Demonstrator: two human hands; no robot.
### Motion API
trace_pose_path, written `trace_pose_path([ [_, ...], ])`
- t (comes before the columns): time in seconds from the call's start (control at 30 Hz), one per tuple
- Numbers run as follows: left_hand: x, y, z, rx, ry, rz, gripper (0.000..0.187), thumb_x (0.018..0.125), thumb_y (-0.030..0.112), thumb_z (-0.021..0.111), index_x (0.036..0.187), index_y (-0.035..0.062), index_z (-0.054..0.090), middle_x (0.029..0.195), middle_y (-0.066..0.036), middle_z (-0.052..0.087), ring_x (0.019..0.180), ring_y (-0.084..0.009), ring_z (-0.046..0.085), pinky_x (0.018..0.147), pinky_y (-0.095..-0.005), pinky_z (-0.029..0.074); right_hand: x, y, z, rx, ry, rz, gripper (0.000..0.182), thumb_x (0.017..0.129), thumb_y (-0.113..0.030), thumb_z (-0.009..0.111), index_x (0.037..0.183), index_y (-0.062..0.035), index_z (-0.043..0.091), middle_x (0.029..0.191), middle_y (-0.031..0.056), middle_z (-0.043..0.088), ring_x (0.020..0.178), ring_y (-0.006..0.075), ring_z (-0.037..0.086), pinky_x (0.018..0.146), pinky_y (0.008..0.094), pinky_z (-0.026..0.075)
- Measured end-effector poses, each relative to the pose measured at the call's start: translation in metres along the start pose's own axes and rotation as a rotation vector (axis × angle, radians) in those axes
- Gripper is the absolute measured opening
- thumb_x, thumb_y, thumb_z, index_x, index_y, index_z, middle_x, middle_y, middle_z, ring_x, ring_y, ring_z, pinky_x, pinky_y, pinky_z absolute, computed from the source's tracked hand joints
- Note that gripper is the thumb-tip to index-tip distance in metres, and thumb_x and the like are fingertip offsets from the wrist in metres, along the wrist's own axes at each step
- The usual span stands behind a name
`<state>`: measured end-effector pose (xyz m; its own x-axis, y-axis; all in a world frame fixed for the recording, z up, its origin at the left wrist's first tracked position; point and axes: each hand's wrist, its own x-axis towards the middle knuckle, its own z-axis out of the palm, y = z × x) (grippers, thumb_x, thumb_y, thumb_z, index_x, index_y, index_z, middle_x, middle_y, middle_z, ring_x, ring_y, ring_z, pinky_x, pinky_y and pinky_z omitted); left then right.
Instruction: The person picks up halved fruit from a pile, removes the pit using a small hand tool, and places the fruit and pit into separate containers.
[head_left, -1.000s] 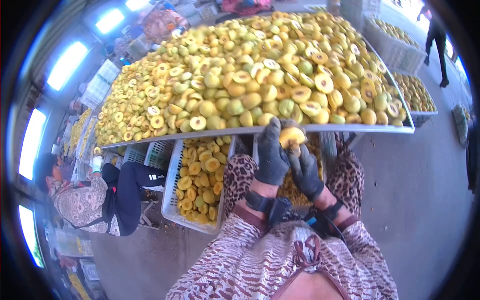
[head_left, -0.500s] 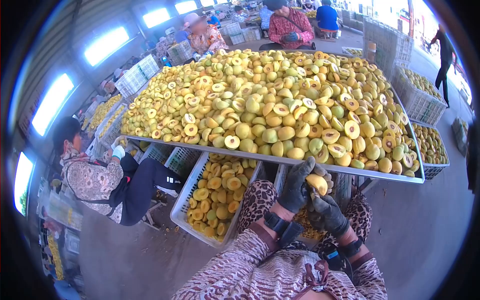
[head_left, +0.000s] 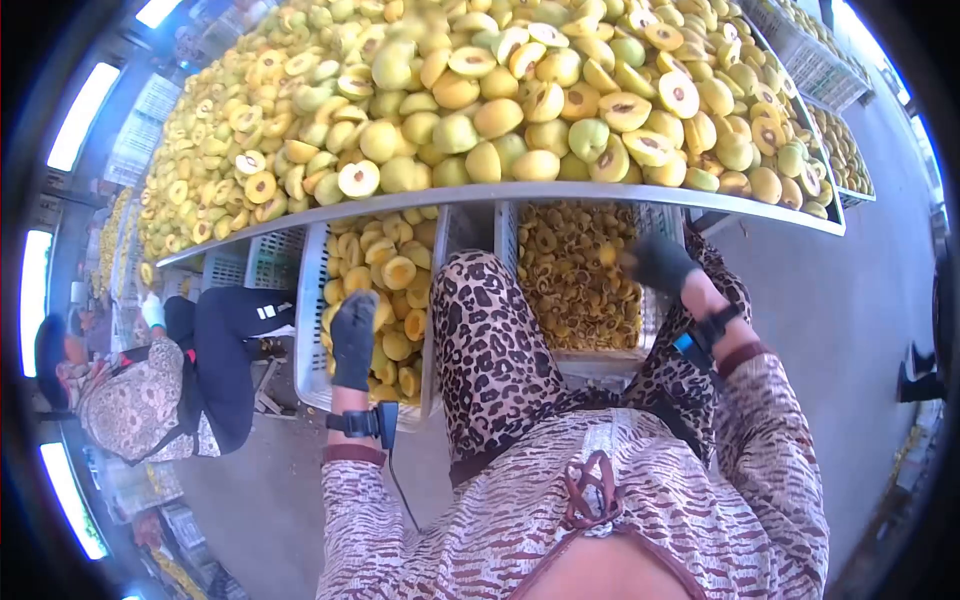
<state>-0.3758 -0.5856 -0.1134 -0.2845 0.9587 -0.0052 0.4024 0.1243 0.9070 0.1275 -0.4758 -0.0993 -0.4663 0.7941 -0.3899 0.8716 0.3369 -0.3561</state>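
Note:
Yellow-green halved fruits (head_left: 540, 110) are heaped on a metal-edged table (head_left: 500, 193). My left hand (head_left: 354, 338), in a dark glove, is over the crate of fruit halves (head_left: 398, 270) below the table's edge; its fingers look together, and whether they hold anything is hidden. Over the right side of a second crate, filled with small brownish-yellow pieces (head_left: 575, 285), is my right hand (head_left: 662, 264), also gloved. Its fingers are smeared by motion, and a blurred yellow spot shows beside them.
A co-worker (head_left: 150, 390) in a patterned top sits at the left, one gloved hand near the table's left corner. More fruit crates (head_left: 845, 150) stand at the right. My knees in leopard-print trousers (head_left: 495, 340) are below the table's edge.
My hands have parted: the left has moved left over the fruit crate, the right to the crate of pieces. The fruit and tool no longer show between them. The view has tilted down.

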Motion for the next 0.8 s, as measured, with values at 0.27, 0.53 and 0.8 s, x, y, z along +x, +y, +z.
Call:
trace_pose_path([
  [0.27,-0.05,-0.037,0.075,0.649,-0.334,-0.023,0.067,0.087,0.022,0.061,0.146,0.0066,0.035,0.145,-0.023,0.039,0.136,-0.0399,0.034,0.113,-0.0484,0.026,0.127,0.025,0.092,0.105,0.109,0.261,0.041,0.076,-0.028,0.072,0.111,-0.0077,0.064,0.095,0.017,0.07,0.088,0.0248,0.066,0.077,0.0395,0.053],
  [0.53,-0.072,-0.047,0.085,0.785,-0.276,-0.012,0.063,0.091,0.034,0.056,0.143,0.0041,0.039,0.141,-0.025,0.043,0.135,-0.0391,0.037,0.111,-0.0502,0.029,0.232,-0.001,0.208,-0.101,-0.048,0.11,0.042,0.076,-0.028,0.073,0.112,-0.0079,0.064,0.093,0.0151,0.07,0.086,0.023,0.065,0.075,0.0384,0.052],
  [0.8,-0.053,-0.044,0.086,0.698,-0.268,-0.022,0.06,0.091,0.032,0.056,0.142,0.0039,0.041,0.139,-0.023,0.046,0.131,-0.0363,0.042,0.108,-0.0465,0.033,0.231,-0.005,0.216,-0.178,-0.167,0.049,0.043,0.076,-0.029,0.075,0.113,-0.0082,0.065,0.092,0.0132,0.07,0.084,0.0211,0.065,0.074,0.0373,0.052],
])
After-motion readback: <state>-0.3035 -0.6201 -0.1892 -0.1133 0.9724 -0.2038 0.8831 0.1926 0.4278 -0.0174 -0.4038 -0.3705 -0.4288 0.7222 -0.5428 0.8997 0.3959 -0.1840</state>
